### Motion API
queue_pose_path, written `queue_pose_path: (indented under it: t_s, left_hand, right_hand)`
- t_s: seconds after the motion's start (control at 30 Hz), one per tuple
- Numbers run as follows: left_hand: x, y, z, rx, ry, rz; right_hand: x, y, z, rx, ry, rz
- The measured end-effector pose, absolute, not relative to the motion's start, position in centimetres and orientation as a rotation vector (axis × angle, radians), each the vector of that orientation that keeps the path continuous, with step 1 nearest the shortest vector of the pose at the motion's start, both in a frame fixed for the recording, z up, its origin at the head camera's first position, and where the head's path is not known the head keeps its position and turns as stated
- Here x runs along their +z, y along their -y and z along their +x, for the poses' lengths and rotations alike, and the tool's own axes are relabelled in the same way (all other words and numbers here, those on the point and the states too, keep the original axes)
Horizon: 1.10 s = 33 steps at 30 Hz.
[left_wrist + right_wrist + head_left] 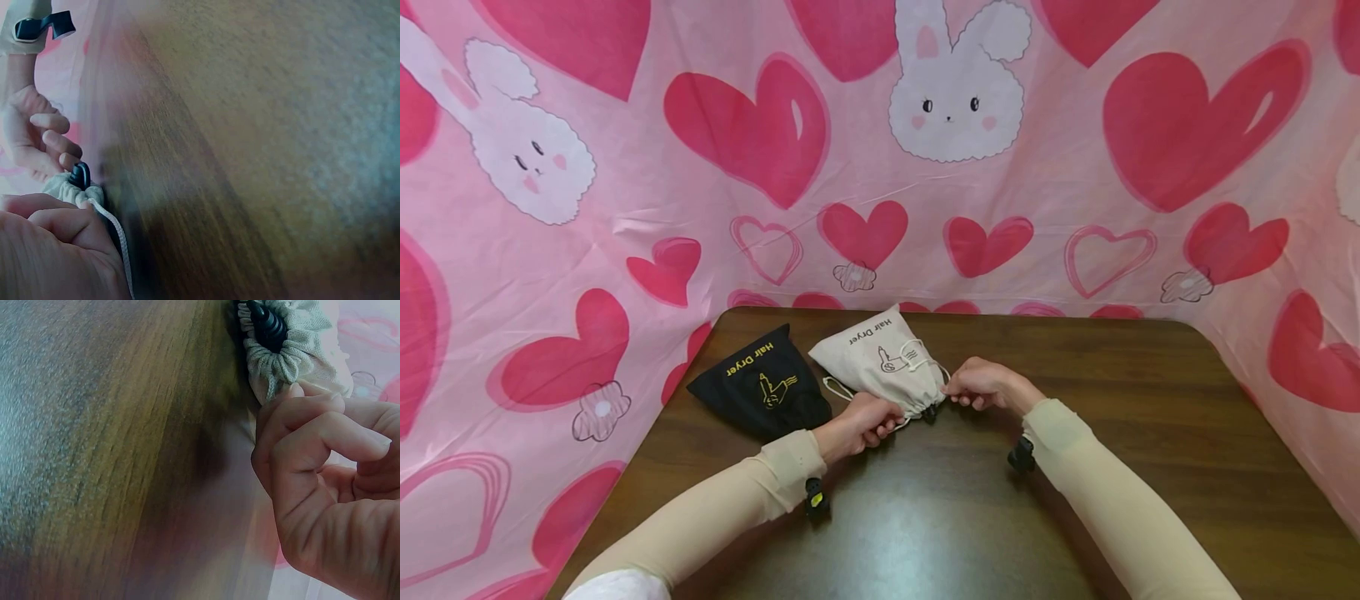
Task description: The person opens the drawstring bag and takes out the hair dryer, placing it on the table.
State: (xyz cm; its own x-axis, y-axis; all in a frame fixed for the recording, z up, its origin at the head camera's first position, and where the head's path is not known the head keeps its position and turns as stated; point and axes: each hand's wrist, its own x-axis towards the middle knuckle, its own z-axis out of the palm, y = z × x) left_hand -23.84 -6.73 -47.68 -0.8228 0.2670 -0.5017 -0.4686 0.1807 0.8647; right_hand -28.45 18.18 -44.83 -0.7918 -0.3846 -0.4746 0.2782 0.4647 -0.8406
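A cream drawstring bag [887, 358] printed "Hair Dryer" lies on the table with its gathered mouth toward me. From that mouth pokes a black ribbed cord end with a loop [270, 326]; whatever else the bag contains is hidden. My left hand [867, 421] grips the left side of the mouth, where a white drawstring [122, 244] runs out beside the fingers. On the opposite side, my right hand [988, 385] pinches the mouth's edge at the drawstring between thumb and forefinger. A black drawstring bag [767, 387] with yellow print lies just left of the cream one.
The brown wooden table [1120, 400] has rounded far corners. Behind and beside it hangs a pink cloth [1060, 167] with hearts and rabbits. A small black camera is strapped under each beige sleeve [1105, 467].
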Motion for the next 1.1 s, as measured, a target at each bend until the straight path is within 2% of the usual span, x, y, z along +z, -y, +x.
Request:
queue_pose_path:
  t_s: [1.1]
  left_hand:
    - [-47.72,7.08,-23.55,1.711,-1.899,-0.196]
  right_hand:
    - [-45.05,-19.04,-28.64,-1.371,-2.07,-0.095]
